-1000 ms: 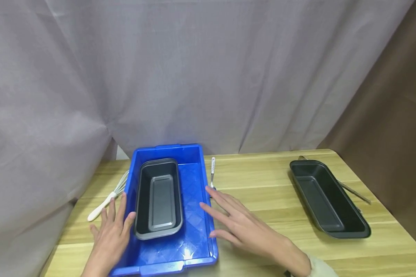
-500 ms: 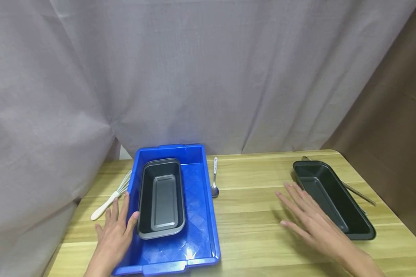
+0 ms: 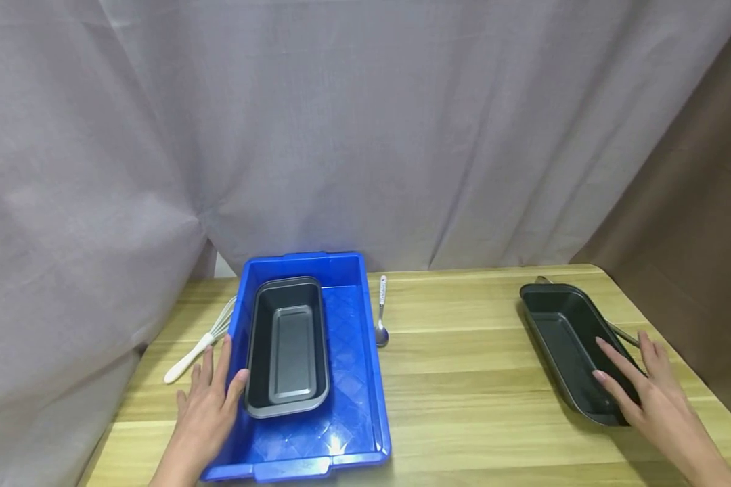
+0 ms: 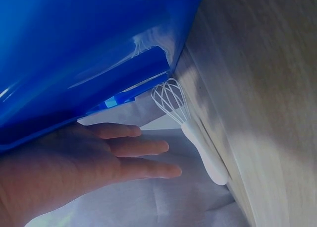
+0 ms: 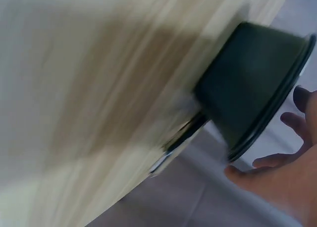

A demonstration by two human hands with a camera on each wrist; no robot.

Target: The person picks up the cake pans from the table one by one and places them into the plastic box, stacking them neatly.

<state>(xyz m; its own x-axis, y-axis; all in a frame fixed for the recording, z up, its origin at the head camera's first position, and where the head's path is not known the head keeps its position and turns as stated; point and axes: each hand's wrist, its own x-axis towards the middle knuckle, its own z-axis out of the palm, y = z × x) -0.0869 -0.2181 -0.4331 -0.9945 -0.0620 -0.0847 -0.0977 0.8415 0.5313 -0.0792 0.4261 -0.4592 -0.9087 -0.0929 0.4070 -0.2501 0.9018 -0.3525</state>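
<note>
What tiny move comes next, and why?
Maybe curl the right grip around the black loaf pan on the right: that grip's spread at the pan's near end, not wrapped round it, and the blue plastic bin has bare floor beside the grey loaf pan.

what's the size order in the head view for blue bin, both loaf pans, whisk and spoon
1. Blue bin
2. Pan inside it and pan at right: too alike to rank
3. Whisk
4. Spoon

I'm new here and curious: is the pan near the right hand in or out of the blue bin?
Out: the wooden table shows between that pan and the blue bin.
</note>
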